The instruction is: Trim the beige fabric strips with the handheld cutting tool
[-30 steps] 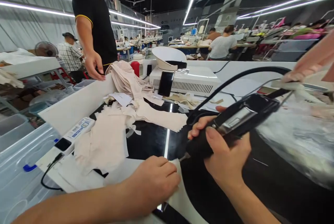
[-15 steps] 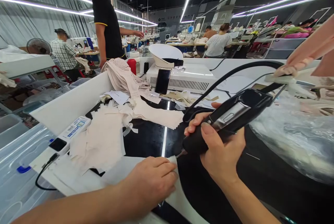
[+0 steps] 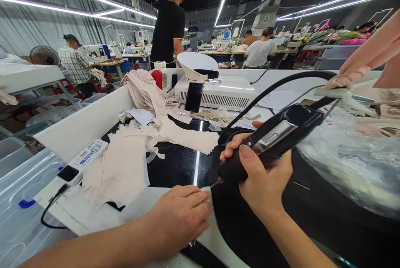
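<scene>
My right hand [image 3: 265, 180] is wrapped around a black handheld power tool [image 3: 271, 134], corded, with a silver panel on its side. Its thin metal tip points down and left, at the edge of a pale piece of fabric [image 3: 214, 228]. My left hand [image 3: 184, 214] pinches that fabric by its corner, fingers closed, right beside the tip. Whether the tip touches the fabric I cannot tell. Stacked cream fabric pieces [image 3: 118, 168] lie to the left on the shiny black tabletop [image 3: 175, 164].
A power bank [image 3: 90, 155] with a cable rests on the left edge. Behind stand a phone [image 3: 194, 97], a white visor [image 3: 198, 66] on a white box [image 3: 218, 93] and a red thread spool [image 3: 157, 78]. Plastic-wrapped material [image 3: 353, 168] lies right. A person [image 3: 167, 30] stands beyond the table.
The person in black beyond the table has moved to the right. My hands, the tool and the fabric hold nearly the same positions; the view has shifted slightly.
</scene>
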Action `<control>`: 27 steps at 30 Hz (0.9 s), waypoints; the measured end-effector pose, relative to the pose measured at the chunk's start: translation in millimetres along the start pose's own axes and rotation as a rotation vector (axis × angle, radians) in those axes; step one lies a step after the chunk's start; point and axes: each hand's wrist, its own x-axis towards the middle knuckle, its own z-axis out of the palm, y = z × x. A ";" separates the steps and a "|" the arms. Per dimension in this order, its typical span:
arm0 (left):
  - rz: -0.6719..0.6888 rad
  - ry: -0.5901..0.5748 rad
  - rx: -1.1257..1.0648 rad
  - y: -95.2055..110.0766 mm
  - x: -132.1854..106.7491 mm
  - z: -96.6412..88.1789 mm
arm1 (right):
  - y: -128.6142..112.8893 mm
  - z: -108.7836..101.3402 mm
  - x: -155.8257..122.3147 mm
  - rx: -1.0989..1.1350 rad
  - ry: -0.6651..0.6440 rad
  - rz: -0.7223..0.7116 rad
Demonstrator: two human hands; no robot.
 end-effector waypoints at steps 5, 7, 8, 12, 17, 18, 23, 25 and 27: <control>0.001 0.006 -0.002 0.1 -1.2 0.5 | -2.1 0.5 2.3 -0.012 0.015 0.010; -0.003 0.010 -0.010 0.1 -1.9 1.6 | -3.7 1.6 3.1 -0.005 0.014 0.003; -0.005 0.011 -0.012 0.0 -2.1 2.2 | -4.2 2.1 3.0 0.003 0.014 0.000; 0.004 0.034 0.011 0.1 -2.0 3.6 | -3.8 3.8 0.2 0.019 0.008 0.008; 0.040 0.017 0.071 1.3 -1.5 4.7 | -2.1 2.8 -1.5 0.003 0.010 0.014; 0.040 0.011 0.074 1.5 -1.7 5.1 | -2.4 2.3 -1.2 0.002 0.011 0.010; 0.016 0.045 0.046 1.6 -3.1 6.9 | -5.3 1.8 0.9 -0.005 0.018 0.005; 0.016 0.047 0.044 1.7 -3.7 6.7 | -5.6 2.7 0.8 -0.011 0.013 0.000; 0.013 0.038 0.047 2.1 -4.2 6.2 | -5.3 3.3 0.1 -0.017 0.004 -0.003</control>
